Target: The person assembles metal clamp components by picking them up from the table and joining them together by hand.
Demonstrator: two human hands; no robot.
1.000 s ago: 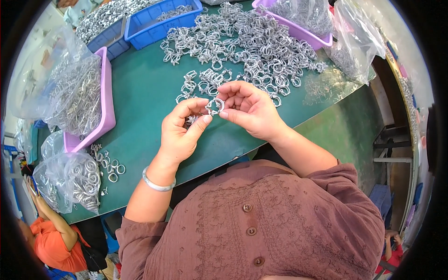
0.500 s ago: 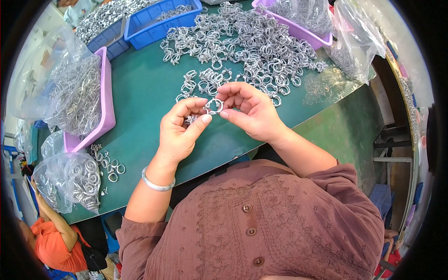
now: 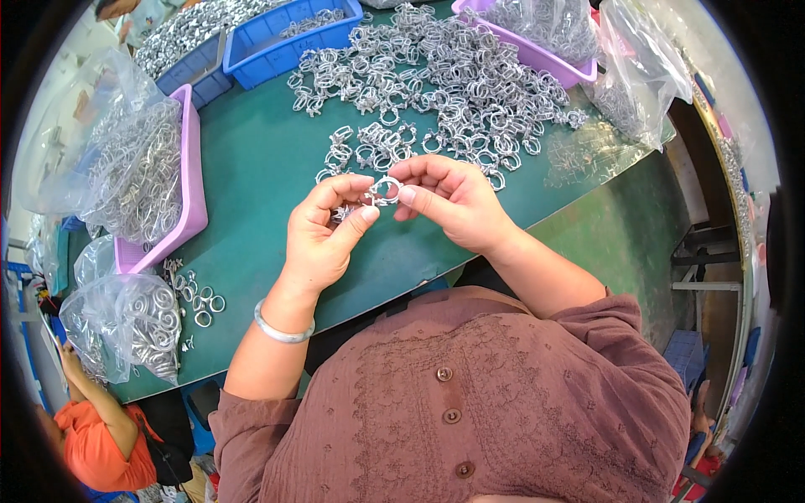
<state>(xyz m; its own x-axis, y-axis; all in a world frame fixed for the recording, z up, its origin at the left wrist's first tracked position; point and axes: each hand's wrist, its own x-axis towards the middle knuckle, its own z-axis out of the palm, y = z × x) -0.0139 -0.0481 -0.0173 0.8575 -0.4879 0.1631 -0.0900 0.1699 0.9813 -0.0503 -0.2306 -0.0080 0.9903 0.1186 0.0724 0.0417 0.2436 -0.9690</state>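
Between my two hands, above the green table (image 3: 251,184), is a silvery metal ring (image 3: 386,189). The fingertips and thumb of my left hand (image 3: 325,228) pinch its left side. More small silver pieces (image 3: 342,213) show in the curl of that palm, partly hidden by the thumb. My right hand (image 3: 457,201) grips the ring's right edge between thumb and forefinger, the other fingers curled behind. Just beyond my hands lies a small group of similar rings (image 3: 381,144), and behind it spreads a large heap of them (image 3: 470,75).
To the left stands a pink tray (image 3: 194,180) with a clear bag of metal parts; a bag of spiral pieces (image 3: 155,323) and loose rings (image 3: 204,303) lie nearer. Blue bins (image 3: 289,52) and another pink tray (image 3: 537,59) line the back. A person in orange (image 3: 105,444) is at lower left.
My right hand has shifted slightly, its fingers curling closer round the ring's right edge. My left hand stays nearly still. The person in orange has moved an arm.
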